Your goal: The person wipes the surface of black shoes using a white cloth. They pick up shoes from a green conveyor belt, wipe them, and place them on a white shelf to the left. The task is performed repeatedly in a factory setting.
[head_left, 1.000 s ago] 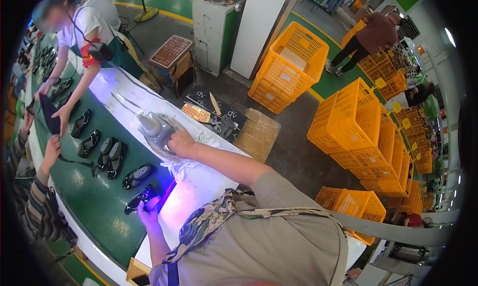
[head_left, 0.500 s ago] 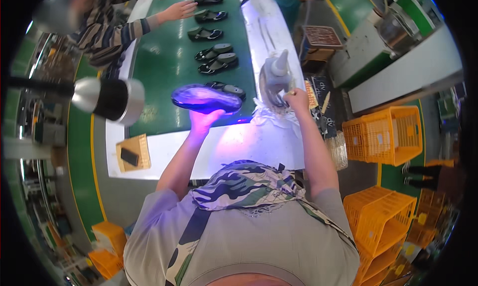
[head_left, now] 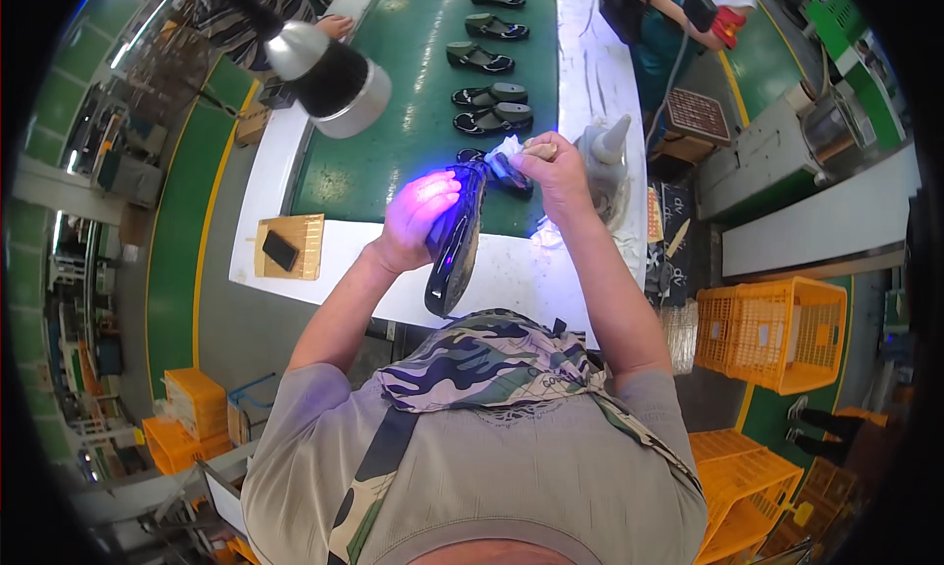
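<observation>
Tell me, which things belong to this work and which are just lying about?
Likely part of the work:
black shoe, left hand
white wad, right hand
row of shoes
bottle, probably

Seemingly just lying about:
dark phone on tan board
orange crates, perhaps

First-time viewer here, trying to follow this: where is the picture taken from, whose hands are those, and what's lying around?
There is no robot: these are a person's own bare hands. A wide fisheye camera worn on the head looks down at them, so straight edges bend toward the rim. The left hand holds a glossy black shoe. The right hand pinches a small tan piece beside white, cloth-like material; I can't tell exactly what it is. Ahead, more black shoes line a green work surface. The white worktop bordering it holds a spouted bottle at right and, at left, a phone on a wooden board.
</observation>
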